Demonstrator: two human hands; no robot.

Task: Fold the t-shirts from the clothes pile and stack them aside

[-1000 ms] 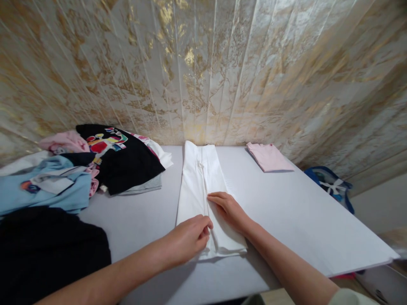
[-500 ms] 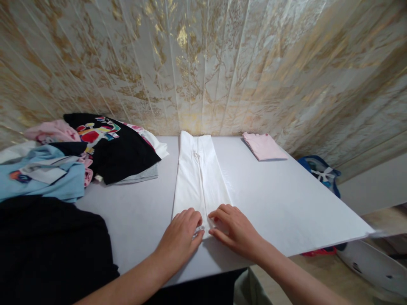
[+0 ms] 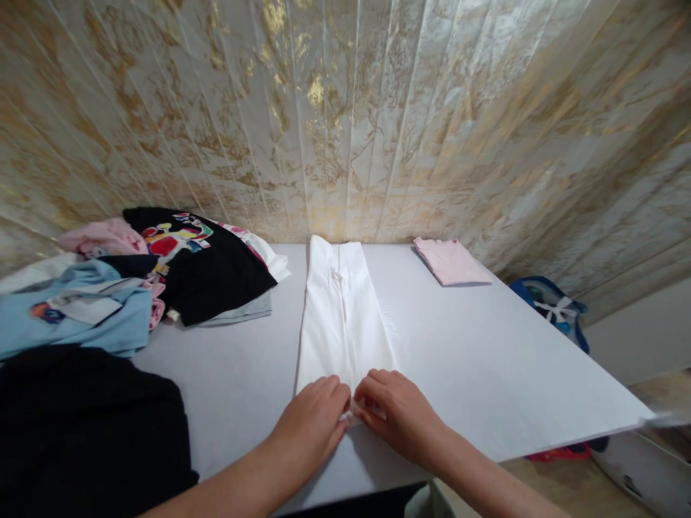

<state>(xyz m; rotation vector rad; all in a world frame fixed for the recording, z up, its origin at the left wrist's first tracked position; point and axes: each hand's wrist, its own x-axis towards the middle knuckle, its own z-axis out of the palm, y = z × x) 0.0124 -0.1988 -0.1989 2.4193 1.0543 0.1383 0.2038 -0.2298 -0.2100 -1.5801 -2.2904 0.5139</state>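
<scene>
Both hands have slid from mid-cloth down to the near hem. White garment (image 3: 342, 324) lies folded lengthwise mid-table (image 3: 486, 374). Left hand (image 3: 313, 424) and right hand (image 3: 402, 414) sit side by side, fingers pinching the hem; long fold looks flat

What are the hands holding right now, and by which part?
Both the left hand and right hand pinch the folded white garment at its near end, on the table.
</scene>
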